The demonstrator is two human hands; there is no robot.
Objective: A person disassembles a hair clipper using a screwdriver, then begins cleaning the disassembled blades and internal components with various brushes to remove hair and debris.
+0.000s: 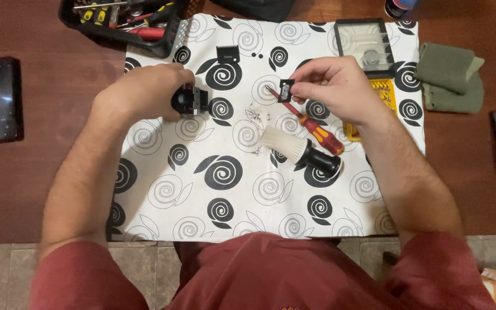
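In the middle of the frame, on the white cloth with black spirals (162, 189), my left hand (144, 92) was closed around a small black device with a metal part (190, 101), pressing it down on the cloth, I think so that it would not roll while its top stayed free. My right hand (334, 86), a little right of centre in the upper half, pinched a small black square part (285, 90) between thumb and first fingers, lifted from the cloth and turned toward me so that I could look at its face. Just under that part lay a red and yellow screwdriver (311, 126), its tip pointing to the upper left, near enough to take again. Beside it, touching or almost touching (I could not tell which), lay a white brush with black handle (299, 150), with some small dark hairs on the cloth to its left. Another black piece (228, 54) rested at the top centre, well apart from both hands. A clear plastic box (363, 43) stood at the upper right, a black basket of tools (121, 20) at the upper left.
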